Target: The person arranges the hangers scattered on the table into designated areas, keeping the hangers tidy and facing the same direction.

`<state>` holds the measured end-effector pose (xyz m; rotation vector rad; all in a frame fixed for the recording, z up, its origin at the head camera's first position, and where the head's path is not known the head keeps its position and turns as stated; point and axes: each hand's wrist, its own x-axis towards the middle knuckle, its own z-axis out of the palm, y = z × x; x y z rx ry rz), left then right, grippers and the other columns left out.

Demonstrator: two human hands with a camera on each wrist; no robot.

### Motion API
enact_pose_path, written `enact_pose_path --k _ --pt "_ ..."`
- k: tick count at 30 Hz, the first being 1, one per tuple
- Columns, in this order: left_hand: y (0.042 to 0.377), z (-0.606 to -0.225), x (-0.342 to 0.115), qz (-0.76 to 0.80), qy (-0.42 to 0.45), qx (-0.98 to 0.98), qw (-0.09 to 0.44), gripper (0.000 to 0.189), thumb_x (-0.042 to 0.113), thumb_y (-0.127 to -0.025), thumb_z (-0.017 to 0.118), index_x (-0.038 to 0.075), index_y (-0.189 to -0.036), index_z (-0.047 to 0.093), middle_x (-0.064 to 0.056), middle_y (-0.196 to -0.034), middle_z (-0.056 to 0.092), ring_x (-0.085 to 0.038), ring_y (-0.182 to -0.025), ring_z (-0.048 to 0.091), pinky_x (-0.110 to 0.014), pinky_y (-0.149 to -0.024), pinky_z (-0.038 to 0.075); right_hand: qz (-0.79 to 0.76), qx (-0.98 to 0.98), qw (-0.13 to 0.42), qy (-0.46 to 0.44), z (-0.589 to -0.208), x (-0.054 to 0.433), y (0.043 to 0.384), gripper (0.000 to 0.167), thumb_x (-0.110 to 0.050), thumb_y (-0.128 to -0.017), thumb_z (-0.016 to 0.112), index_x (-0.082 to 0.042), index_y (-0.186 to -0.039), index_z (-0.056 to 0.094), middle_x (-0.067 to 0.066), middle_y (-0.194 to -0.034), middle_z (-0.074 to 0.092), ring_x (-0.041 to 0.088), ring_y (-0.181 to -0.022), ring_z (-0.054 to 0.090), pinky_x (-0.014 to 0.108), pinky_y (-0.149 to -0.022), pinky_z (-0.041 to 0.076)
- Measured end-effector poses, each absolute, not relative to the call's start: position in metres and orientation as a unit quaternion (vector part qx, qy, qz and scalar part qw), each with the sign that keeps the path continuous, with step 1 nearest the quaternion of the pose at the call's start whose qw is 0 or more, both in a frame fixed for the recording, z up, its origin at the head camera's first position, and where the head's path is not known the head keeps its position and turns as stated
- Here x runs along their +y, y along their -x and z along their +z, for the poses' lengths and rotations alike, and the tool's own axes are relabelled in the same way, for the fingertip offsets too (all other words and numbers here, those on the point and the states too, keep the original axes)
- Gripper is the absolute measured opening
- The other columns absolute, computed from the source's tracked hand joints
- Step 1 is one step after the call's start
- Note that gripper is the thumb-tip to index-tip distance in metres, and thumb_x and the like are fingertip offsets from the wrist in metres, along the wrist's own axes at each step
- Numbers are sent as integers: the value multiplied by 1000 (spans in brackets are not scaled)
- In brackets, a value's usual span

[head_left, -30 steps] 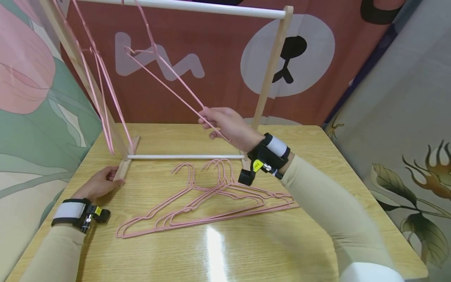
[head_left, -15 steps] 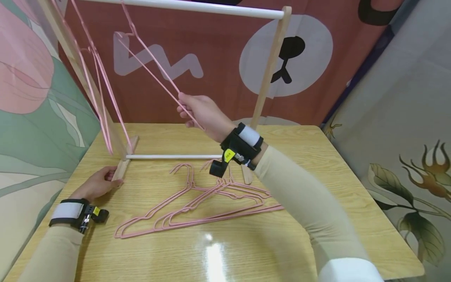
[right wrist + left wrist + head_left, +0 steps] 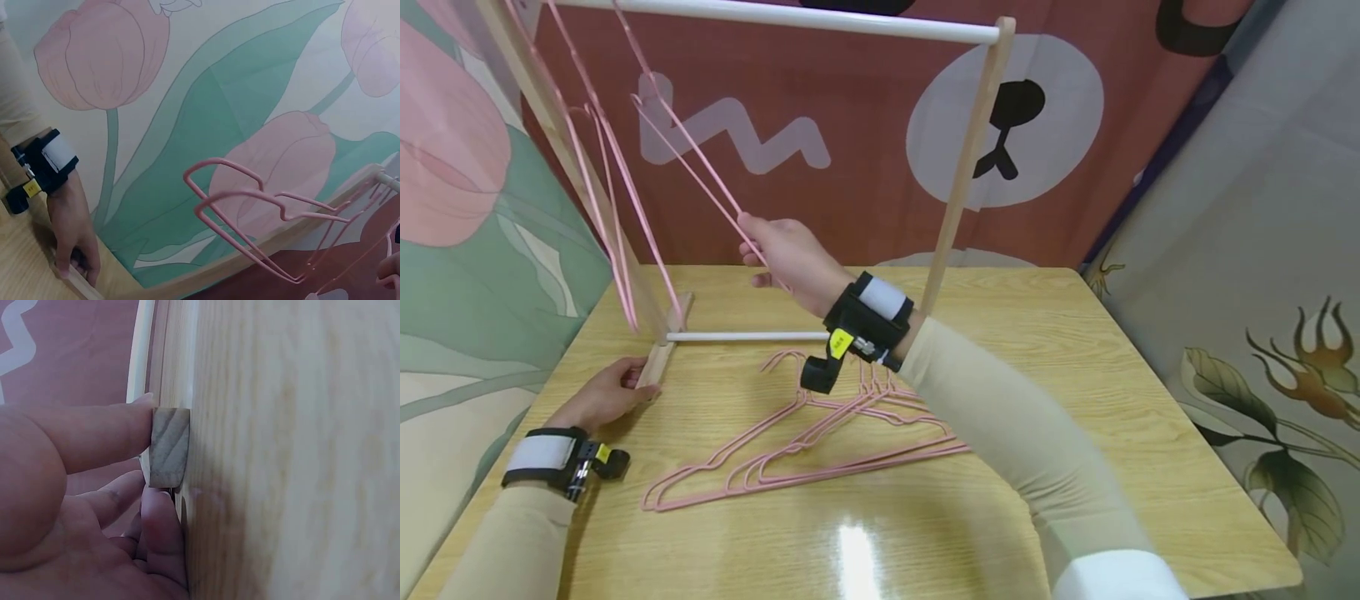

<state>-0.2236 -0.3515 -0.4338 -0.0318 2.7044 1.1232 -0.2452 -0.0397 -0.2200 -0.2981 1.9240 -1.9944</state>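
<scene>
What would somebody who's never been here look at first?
Probably the big white animal muzzle with its dark nose, on the reddish cloth behind the rack. Next, perhaps, the skinny pink hanger that the right hand holds below the white top bar, and the overlapping pink hangers on the table in front.

Right fingers (image 3: 763, 281) and hanger (image 3: 694, 143) farther left

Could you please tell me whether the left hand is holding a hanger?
No, the left hand pinches the rack's wooden foot between thumb and fingers.
</scene>
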Motion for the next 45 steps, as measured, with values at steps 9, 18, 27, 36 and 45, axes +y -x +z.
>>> enact_pose_path --k 9,18,27,36,45 --pt "223 -434 -351 378 9 920 106 61 14 -103 59 -23 -141 28 -27 -112 46 -37 -101 44 -34 -79 38 -718 668 177 87 -230 -50 239 36 -27 -110 47 6 -123 56 9 -99 52 17 -86 52 25 -67 50" --pt "223 -435 -352 377 5 920 107 61 13 -104 58 -23 -141 28 -30 -114 45 -40 -102 44 -35 -80 39 -694 692 171 99 -237 -53 236 44 -30 -111 44 7 -134 52 16 -115 55 15 -89 52 26 -71 52" --pt "224 -436 -353 375 2 921 106 61 14 -103 59 -23 -141 29 -28 -113 46 -38 -101 44 -33 -79 39 -674 712 162 111 -241 -55 235 43 -32 -110 45 4 -131 55 13 -115 56 14 -90 53 26 -73 54" --pt "225 -435 -353 373 0 922 106 61 14 -103 59 -23 -140 29 -29 -113 46 -39 -101 45 -34 -79 39 -671 712 169 120 -243 -55 236 43 -35 -110 44 2 -129 54 8 -104 54 13 -88 52 27 -74 53" --pt "225 -435 -352 370 4 923 106 61 16 -103 59 -23 -140 29 -30 -113 47 -39 -101 46 -34 -79 39 -663 717 168 136 -245 -57 233 52 -37 -110 42 1 -144 46 7 -110 56 15 -94 54 28 -77 54"
